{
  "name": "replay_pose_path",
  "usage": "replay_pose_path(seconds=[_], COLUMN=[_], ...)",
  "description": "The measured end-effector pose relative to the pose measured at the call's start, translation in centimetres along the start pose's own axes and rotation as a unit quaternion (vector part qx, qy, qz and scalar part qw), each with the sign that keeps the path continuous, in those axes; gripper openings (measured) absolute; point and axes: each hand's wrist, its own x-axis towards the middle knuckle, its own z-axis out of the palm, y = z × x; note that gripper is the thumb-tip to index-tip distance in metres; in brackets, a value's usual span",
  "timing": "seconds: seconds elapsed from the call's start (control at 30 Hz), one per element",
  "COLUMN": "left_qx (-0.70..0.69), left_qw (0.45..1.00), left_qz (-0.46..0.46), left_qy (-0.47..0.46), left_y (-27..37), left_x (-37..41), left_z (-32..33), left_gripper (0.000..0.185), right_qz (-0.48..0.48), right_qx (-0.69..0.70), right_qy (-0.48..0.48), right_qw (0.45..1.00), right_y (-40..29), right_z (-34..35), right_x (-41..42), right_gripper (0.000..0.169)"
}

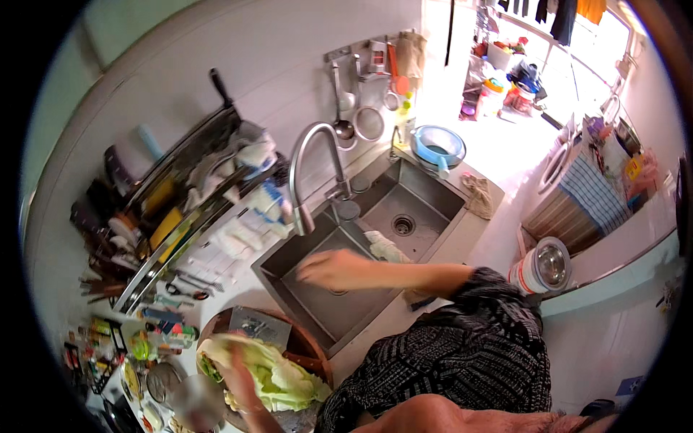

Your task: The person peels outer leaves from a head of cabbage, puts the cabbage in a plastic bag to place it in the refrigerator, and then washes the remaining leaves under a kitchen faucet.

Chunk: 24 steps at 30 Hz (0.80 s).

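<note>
My right hand [334, 269] is over the left basin of the steel double sink [346, 325], below the curved faucet [316, 162]; it is blurred and nothing shows in its fingers. At the lower left, my left hand [238, 373] is at pale green cabbage leaves [281, 379] on a round wooden chopping board [214, 325]; blur hides whether it grips them. A cleaver [260, 327] with a wide blade and a wooden handle lies on the board behind the leaves. A pale cloth [387, 246] hangs over the divider between the basins.
A rack [178, 233] with knives and cloths hangs on the wall at left, over the counter. Bottles and bowls [162, 381] crowd the counter left of the board. A blue basin [438, 146] and a beige cloth [477, 196] lie beyond the sink.
</note>
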Motion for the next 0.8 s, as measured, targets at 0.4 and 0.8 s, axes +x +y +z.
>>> replay_pose_path(seconds=[0.4,0.8], left_qx=[-0.166,-0.079], left_qw=[0.97,0.946], left_qz=[-0.159,-0.143], left_qy=[-0.086,-0.278], left_y=[-0.1,1.0], left_x=[-8.4,-15.2], left_z=[26.8,45.4], left_gripper=[0.027,0.026], right_qz=[0.552,0.27], right_qx=[0.504,0.552], right_qy=[0.485,0.56], right_qw=[0.455,0.556], right_y=[25.5,14.8], right_z=[-22.8,-28.5], right_x=[-30.8,-31.5], right_gripper=[0.082,0.032])
